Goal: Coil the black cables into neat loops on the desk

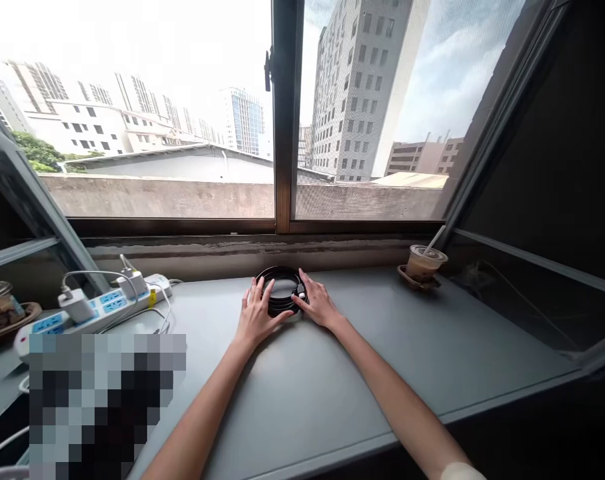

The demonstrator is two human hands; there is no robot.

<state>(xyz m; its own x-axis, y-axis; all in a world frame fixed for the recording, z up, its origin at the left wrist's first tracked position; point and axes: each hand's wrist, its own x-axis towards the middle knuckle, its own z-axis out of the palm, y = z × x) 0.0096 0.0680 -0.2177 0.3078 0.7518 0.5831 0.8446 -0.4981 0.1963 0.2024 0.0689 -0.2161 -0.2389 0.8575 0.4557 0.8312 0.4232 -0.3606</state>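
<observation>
A coil of black cable lies on the grey tabletop, near its back edge. Spread over the coil's left side are the fingers of my left hand, its thumb stretched along the near edge. My right hand has the right side of the loop between thumb and fingers. Close to the right thumb, a small white piece shows on the cable; its kind is too small to make out. Part of the coil is hidden under my fingers.
On the left stands a white power strip with plugged-in chargers and loose white cords. A lidded drink cup with a straw sits on a brown coaster at the back right. Another cup is at the far left. A window frame rises behind.
</observation>
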